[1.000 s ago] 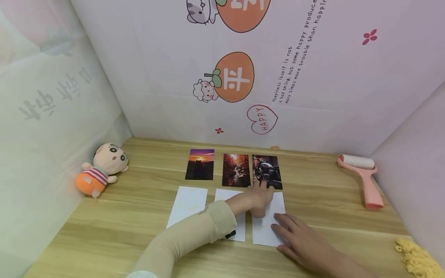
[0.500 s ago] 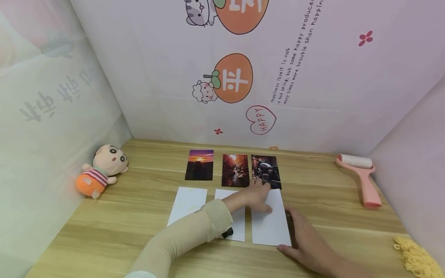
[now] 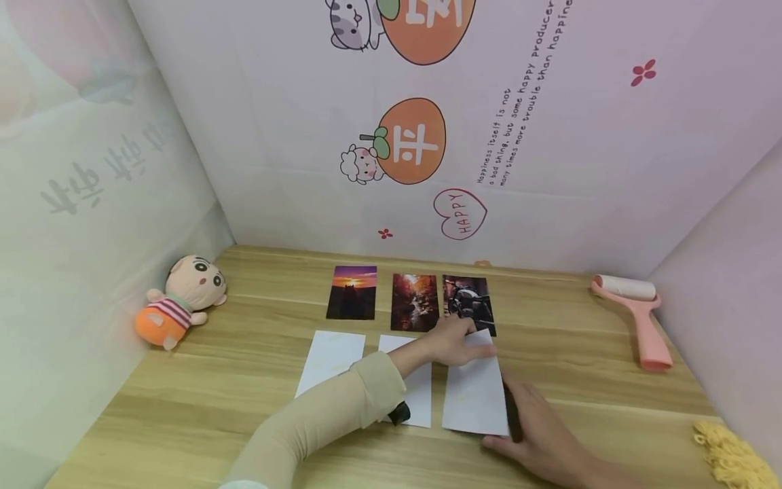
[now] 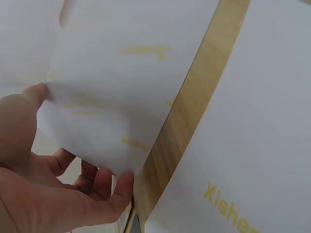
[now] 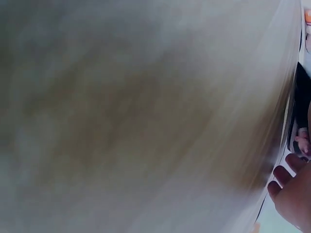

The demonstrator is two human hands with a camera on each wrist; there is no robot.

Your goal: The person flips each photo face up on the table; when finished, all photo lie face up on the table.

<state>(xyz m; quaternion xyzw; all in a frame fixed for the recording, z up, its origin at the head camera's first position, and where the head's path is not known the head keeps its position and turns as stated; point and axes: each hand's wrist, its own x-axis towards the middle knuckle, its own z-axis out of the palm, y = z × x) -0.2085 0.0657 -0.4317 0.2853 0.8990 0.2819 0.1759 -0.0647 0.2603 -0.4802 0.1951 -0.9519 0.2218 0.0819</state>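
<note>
A white card [image 3: 473, 404] with faint yellow lettering lies rightmost in the near row. My left hand [image 3: 455, 343] reaches across and holds its far end, which bends upward. In the left wrist view the thumb and fingertips of that hand [image 4: 58, 179] grip the edges of the card [image 4: 107, 102]. My right hand [image 3: 540, 428] holds the same card along its right side, thumb at the near corner and fingers at the edge; the fingertips are partly hidden. Just beyond stands a motorcycle photo [image 3: 469, 302], partly overlapped by my left fingers.
Two more white cards [image 3: 332, 353] lie to the left, the middle one partly under my sleeve [image 3: 342, 411]. Behind are a sunset photo [image 3: 351, 293] and an autumn stream photo [image 3: 415, 302]. A plush doll [image 3: 183, 299], pink lint roller [image 3: 638, 316] and yellow yarn bundle [image 3: 733, 451] sit around.
The right hand has shifted from lying over the card's right part to its right edge. The left hand has taken the far end, and the card now bends up there.
</note>
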